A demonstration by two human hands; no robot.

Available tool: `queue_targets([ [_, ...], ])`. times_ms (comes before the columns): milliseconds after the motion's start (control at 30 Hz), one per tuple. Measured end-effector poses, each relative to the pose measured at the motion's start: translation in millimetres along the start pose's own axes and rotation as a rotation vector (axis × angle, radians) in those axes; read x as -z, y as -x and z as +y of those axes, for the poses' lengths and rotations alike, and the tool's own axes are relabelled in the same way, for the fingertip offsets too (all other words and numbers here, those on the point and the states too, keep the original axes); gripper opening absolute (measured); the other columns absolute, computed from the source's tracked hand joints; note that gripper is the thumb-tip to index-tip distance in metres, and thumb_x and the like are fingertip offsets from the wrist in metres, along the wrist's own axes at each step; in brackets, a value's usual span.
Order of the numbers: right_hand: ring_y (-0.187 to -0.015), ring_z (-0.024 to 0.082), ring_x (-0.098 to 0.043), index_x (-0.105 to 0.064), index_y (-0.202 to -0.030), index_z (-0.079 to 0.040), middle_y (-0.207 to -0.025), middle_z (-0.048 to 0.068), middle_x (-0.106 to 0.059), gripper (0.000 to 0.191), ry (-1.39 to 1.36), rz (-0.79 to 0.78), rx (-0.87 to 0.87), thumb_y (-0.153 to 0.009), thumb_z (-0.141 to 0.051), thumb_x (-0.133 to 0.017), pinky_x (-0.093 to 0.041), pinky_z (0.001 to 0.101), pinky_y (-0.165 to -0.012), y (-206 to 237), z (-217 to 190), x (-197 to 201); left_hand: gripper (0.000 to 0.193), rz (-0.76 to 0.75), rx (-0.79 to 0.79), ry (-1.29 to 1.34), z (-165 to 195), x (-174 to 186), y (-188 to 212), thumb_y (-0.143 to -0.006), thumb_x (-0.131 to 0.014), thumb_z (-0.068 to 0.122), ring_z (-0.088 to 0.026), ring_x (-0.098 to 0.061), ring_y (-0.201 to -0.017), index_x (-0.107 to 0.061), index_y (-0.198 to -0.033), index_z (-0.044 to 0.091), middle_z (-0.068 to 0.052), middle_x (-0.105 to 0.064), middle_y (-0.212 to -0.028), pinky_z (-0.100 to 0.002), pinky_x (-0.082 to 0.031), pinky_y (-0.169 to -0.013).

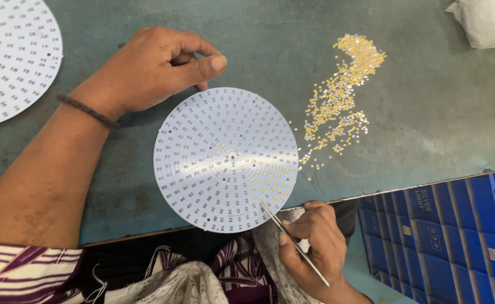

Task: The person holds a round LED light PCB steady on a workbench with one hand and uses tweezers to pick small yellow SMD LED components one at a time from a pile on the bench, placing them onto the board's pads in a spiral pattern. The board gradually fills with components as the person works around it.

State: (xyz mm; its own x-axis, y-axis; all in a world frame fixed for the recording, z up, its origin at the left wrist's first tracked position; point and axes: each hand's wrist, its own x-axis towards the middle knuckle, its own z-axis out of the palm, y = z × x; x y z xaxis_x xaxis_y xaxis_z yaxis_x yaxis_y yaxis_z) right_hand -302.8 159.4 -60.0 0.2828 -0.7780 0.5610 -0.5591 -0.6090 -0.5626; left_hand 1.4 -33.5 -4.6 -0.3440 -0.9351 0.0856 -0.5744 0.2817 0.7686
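Note:
A round white circuit disc (pixel 213 141) lies on the grey-green table (pixel 427 107), dotted with small pads; a wedge at its lower right carries tiny yellow chips. My right hand (pixel 310 245) grips metal tweezers (pixel 292 243) whose tip touches the disc's lower right part. My left hand (pixel 154 67) rests on the table just above and left of the disc, fingers curled, thumb pointing right, holding nothing. A scattered heap of tiny yellow chips (pixel 340 95) lies to the right of the disc.
A second round white disc (pixel 10 56) sits at the table's far left edge of view. A white plastic bag (pixel 484 19) lies at the top right. Blue cartons (pixel 456 236) stand below the table edge at right. Patterned cloth covers my lap.

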Motion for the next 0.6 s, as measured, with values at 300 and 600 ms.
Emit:
queue_targets([
  [300, -0.068, 0.015, -0.060, -0.066, -0.088, 0.002, -0.078, 0.008, -0.065, 0.012, -0.004, 0.145, -0.286, -0.082, 0.000, -0.076, -0.047, 0.0267, -0.063, -16, 50, 26, 0.049, -0.013, 0.072, 0.008, 2, 3, 4, -0.091, -0.064, 0.046, -0.018, -0.076, -0.083, -0.075, -0.119, 0.008, -0.008, -0.080, -0.085, -0.033, -0.055, -0.076],
  [600, -0.069, 0.014, -0.065, -0.060, -0.081, 0.000, -0.079, 0.008, -0.068, 0.018, -0.003, 0.091, -0.240, -0.079, -0.001, -0.078, -0.049, 0.0249, -0.063, -17, 65, 36, 0.052, -0.017, 0.107, 0.024, 0, 3, 8, -0.090, -0.064, 0.048, -0.019, -0.076, -0.082, -0.074, -0.122, 0.008, -0.008, -0.080, -0.084, -0.033, -0.056, -0.073],
])
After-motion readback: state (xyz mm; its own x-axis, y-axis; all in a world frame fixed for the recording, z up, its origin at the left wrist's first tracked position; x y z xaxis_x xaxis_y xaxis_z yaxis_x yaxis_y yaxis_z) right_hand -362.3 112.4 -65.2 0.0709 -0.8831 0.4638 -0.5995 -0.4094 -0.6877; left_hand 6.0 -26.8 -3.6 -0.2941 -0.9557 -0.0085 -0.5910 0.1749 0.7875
